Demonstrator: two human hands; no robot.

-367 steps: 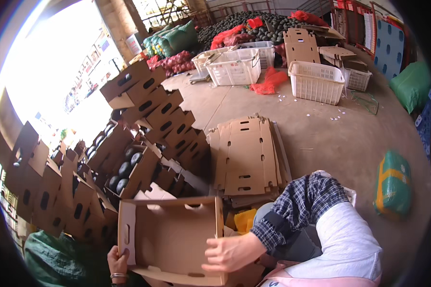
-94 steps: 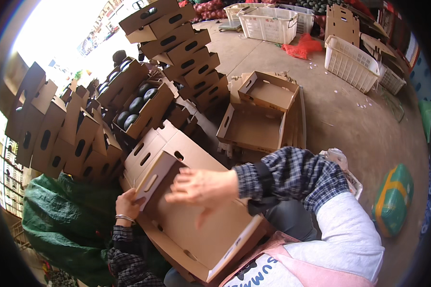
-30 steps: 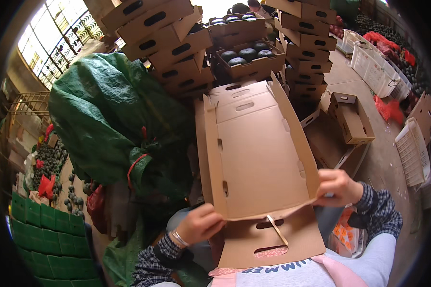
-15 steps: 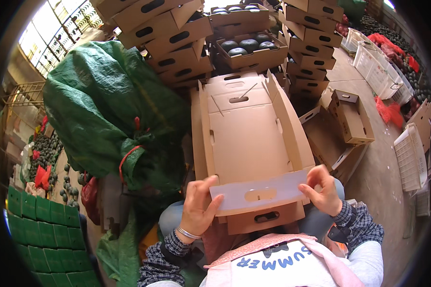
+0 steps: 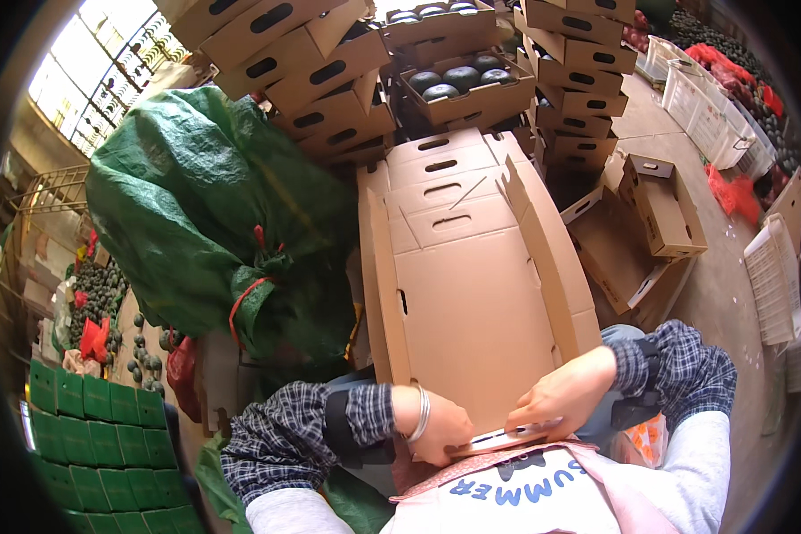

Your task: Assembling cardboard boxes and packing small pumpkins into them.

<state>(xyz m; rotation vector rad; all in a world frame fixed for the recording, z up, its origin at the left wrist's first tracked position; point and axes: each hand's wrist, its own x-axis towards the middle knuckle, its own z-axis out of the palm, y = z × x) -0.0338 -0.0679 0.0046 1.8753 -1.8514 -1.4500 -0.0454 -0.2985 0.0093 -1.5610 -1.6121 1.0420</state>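
Note:
A partly folded cardboard box (image 5: 472, 311) lies lengthwise before me, its long side walls raised. Its far end lies flat, with creased flaps and oval hand holes. The near end panel (image 5: 498, 437) is folded up close against my body. My left hand (image 5: 440, 427) grips that panel's left part, fingers curled down over its edge and partly hidden. On the panel's right part my right hand (image 5: 556, 400) has its fingers bent and pressed together, with the thumb side inside the box.
Tall stacks of cardboard boxes (image 5: 329, 71) rise at the far left and far right. Between them, an open box holds dark round melons (image 5: 463, 78). A green tarp-covered heap (image 5: 196, 196) stands left, green cartons (image 5: 98, 427) lower left. Right are small boxes (image 5: 659, 205) and white crates (image 5: 707, 111).
Both hands have drawn in toward my body and closer together. The near end panel, pale and outstretched before, is now folded up between them. More of the box's far flaps show.

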